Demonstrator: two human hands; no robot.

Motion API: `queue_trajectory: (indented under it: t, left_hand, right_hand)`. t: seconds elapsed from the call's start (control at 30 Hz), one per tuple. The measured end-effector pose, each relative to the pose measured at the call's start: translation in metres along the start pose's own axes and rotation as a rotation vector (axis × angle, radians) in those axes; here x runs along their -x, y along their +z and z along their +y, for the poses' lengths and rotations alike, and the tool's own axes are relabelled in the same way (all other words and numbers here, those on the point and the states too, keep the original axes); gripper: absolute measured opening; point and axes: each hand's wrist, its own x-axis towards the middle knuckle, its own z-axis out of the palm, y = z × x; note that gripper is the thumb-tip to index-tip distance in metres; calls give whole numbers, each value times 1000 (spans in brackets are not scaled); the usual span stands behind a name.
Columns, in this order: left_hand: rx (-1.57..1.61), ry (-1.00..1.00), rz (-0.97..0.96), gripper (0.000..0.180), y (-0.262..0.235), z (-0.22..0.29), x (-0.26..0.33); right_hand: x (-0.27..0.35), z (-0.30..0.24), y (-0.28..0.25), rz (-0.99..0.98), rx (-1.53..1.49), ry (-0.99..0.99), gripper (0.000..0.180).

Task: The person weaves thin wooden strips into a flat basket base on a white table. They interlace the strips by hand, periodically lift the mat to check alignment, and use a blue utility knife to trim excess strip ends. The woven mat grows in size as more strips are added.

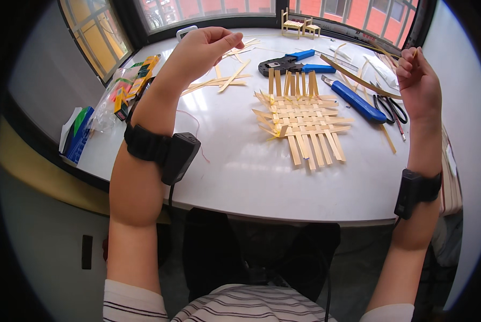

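My left hand (200, 51) is raised over the far left of the table, thumb and fingers pinched together. What sits between those fingertips is too thin to make out. On the right, my right hand (420, 80) is also raised, its fingers closed on a thin bamboo strip (361, 81) that bows out to the left. Between the hands, lying flat on the white table (235, 185), is a square woven mat of bamboo strips (305, 115). Its loose strip ends stick out on all sides, and yellow ties show along its left edge.
Behind the mat lies a blue-handled crimping tool (288, 63). A blue utility knife (356, 101) and black-handled scissors (391, 109) are at the right. Loose strips (219, 81) lie far left, near small boxes (135, 86). Miniature chairs (299, 26) stand by the window.
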Motion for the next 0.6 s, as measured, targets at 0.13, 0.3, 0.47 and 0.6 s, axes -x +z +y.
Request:
queue_trajectory:
  t: [0.13,0.3,0.47,0.6]
  left_hand:
    - [21,-13,8,40,-2,1,-1]
    - [-7,33,104,37,-2,4,0]
    - [42,75,179,37,0,2,-1]
    - [84,71,163,37,-4,-10,-5]
  right_hand:
    - [0,-4,-3,225,92,-61,21]
    - [-2,-9,-11,392,120,-145,21]
    - [-3,-19,-20,643,118,-294,19]
    - [-3,-31,-29,758,157,-496,18]
